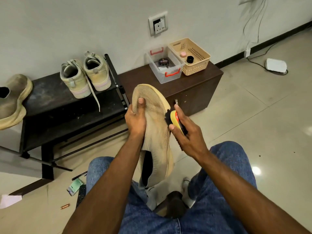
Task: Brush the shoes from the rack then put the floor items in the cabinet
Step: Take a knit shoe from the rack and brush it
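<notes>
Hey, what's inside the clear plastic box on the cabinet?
Inside the clear box with red handles lies one round black tin, label up. Nothing else is clearly visible; the floor under the tin is covered.

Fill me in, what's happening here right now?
A seated person is brushing a shoe. The left hand grips the beige knit shoe near its toe, holding it up over the lap, while the right hand presses a yellow-backed brush against its side. A pair of sneakers waits on the black rack. Small items, including a comb, lie on the floor beside the person.
</notes>
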